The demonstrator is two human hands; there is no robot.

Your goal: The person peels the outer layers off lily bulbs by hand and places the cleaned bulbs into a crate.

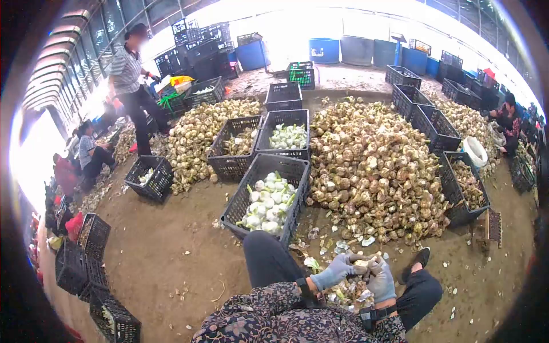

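Between my two gloved hands, over my lap, is a pale garlic bulb [361, 263]. The fingers of my left hand [337, 271] are closed on its left side. My right hand [380, 280] is closed around the other side, and its fingertips touch the bulb. Papery garlic peelings [346, 292] lie on the ground below my hands. Just beyond them rises a large pile of unpeeled garlic bulbs [374, 166]. By my left knee stands a black crate [234, 214] with clean white garlic bulbs [269, 203] in it.
Behind the near crate, another crate [260, 137] holds white garlic. A crate of peelings [479, 214] stands right of the pile, near a small stool [493, 226]. More crates [71, 266] line the left side. A person [127, 74] stands at the left; others sit farther off.
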